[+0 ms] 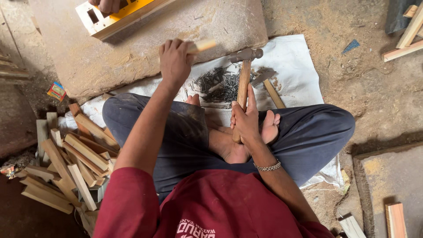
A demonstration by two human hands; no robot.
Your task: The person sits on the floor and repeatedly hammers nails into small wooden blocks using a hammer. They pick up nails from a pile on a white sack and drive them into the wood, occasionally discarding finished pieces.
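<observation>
Between the crossed legs, the right hand is wrapped tight around the lower part of a wooden-handled hammer with a grey steel head, its shaft standing nearly upright so the head hangs over a dark heap of small loose nails. Bare feet lie right under that fist; if the grip slackens or the shaft twists, I judge the head could drop onto toes or scatter the nails toward them.

Further forward, the left hand is clenched around a short pale wooden stick, whose end pokes out to the right over a flat slab of worn stone. The knuckles sit close beside where a blow would land, so a mistimed swing risks the fingers.

A second hammer with a wooden handle rests on the white cloth sheet beside the nails, near enough to be knocked. Another person's hand rests on a yellow and white box-like frame at the slab's far edge. At the person's left lies a loose pile of cut wooden offcuts, which could slide if nudged.
</observation>
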